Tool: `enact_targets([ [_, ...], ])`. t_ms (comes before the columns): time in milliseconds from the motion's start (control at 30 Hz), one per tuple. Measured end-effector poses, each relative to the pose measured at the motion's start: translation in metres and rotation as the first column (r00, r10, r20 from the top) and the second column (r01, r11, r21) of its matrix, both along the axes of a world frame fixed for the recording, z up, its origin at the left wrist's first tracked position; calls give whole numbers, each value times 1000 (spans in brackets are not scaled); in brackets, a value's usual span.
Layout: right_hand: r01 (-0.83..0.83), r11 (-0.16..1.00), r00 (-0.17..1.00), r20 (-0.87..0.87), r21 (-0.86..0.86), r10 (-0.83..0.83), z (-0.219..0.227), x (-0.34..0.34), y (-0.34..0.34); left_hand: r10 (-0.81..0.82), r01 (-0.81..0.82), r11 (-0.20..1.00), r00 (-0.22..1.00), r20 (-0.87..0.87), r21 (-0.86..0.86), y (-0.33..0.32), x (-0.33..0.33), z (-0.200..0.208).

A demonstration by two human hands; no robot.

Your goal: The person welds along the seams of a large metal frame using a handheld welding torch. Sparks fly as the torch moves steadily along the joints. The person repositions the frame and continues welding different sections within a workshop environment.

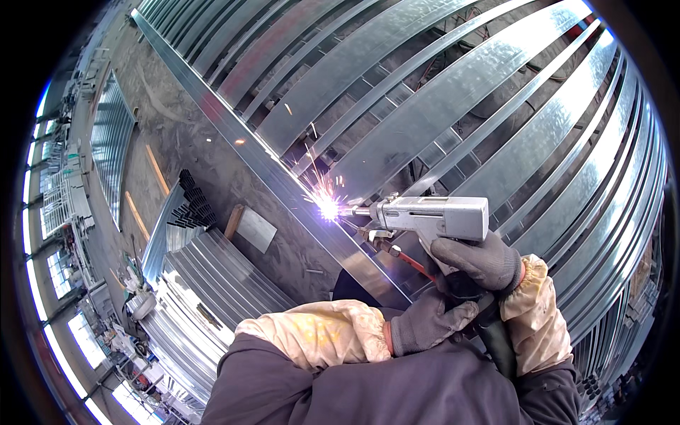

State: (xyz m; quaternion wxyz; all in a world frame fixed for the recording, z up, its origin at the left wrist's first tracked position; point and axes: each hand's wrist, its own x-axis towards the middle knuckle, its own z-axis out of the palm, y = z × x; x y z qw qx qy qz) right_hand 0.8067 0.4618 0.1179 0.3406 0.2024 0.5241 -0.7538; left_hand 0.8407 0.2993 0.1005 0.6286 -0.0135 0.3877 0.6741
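A silver handheld laser welding gun [464, 218] points left, its nozzle at the edge of a long galvanized steel rail [273, 188]. White-violet light and orange sparks burst where nozzle and rail come together, hiding the joint. My gloved right hand [485, 262] is closed around the gun's grip. Lower down, my gloved left hand [428, 324] is closed at the black cable [496, 340] below the grip; its fingertips partly overlap the cable. Wide metal slats [453, 106] run from the rail toward the upper right. A red tube [414, 263] lies beside the grip.
Left of the rail, stacked metal profiles [219, 265] lie on the dusty concrete floor [170, 117]. A sheet-metal piece [255, 229], wooden strips [157, 170] and a slatted panel [112, 145] are also there. Cables show between slats. Workshop windows [85, 340] line the far left.
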Motion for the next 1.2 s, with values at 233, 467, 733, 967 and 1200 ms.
enact_targets([
  [233,-24,1000,1000,1,20,24,0,4,3,-46,45,999,998,-40,-19,-1,7,-8],
  [467,7,999,996,-92,38,-4,-4,12,3,-19,19,1000,1000,11,-14,2,14,-5],
  [733,-15,1000,1000,-26,-12,15,-9,19,6,27,-26,999,1000,-12,28,1,18,-3],
  [967,1,1000,999,-44,-22,-2,-12,24,6,4,-3,1000,999,47,-17,2,25,-5],
  [1200,-7,1000,997,-81,-21,5,-7,25,8,9,-8,1000,998,64,-4,2,30,-8],
])
